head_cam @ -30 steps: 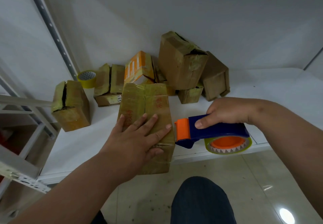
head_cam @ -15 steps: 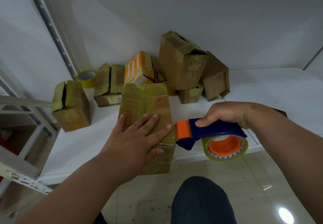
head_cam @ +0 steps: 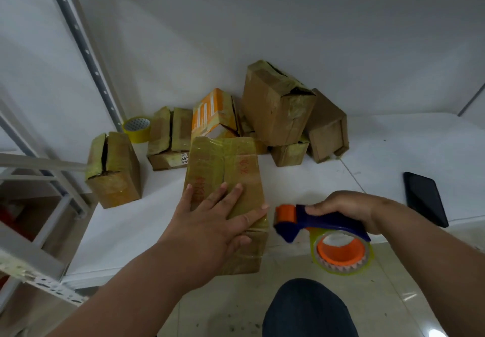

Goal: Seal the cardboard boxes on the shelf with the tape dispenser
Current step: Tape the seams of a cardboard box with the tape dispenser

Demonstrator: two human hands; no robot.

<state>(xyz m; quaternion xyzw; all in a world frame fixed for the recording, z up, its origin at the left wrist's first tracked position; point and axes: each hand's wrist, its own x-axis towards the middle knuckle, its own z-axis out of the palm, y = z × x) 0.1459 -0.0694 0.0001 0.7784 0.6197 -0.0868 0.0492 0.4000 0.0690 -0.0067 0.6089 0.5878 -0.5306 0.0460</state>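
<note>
Left hand (head_cam: 210, 226) lay flat, fingers spread straight, pressing down on top of the front cardboard box (head_cam: 225, 179); nothing gripped, just pinning it; right hand (head_cam: 346, 209) was curled round the blue handle of the tape dispenser (head_cam: 320, 229), orange roller end pointed at the box's right edge, close to it but apart as far as I could tell; roll hung below the hand, past the shelf lip.

Front box sat at the near edge of the white shelf (head_cam: 301, 187), its near end overhanging slightly; top already glossy with tape, flaps closed, red print visible; other boxes were piled at the back against the wall, one upright box (head_cam: 112, 171) at left with its top seam split open; spare tape roll (head_cam: 137, 129) behind it; dark phone (head_cam: 425, 197) lay at right.

Handling guess: box looked light, soft-walled, creased; taped skin probably slick, so press flat on top rather than squeeze the sides; overhang meant it could tip or slide off if pushed toward the person; dispenser rigid, best held by the handle, blade end kept clear of fingers.
</note>
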